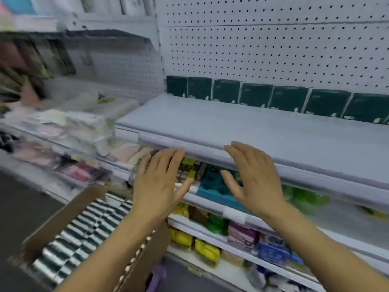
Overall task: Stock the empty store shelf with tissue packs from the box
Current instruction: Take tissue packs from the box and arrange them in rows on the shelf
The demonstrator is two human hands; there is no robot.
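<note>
At lower left, the open cardboard box (63, 224) holds tightly packed green-and-white tissue packs (84, 228), its long axis running away from you toward the shelving. Your left hand (160, 184), fingers straight and empty, hovers just above the box's far corner, so it is the nearer one. Your right hand (252, 180), also flat and empty, hangs further right. Above both, the shelf (242, 127) carries one back row of dark green packs (273, 98).

Left hand (159, 182), right hand (255, 182) raised, fingers straight, empty.
</note>
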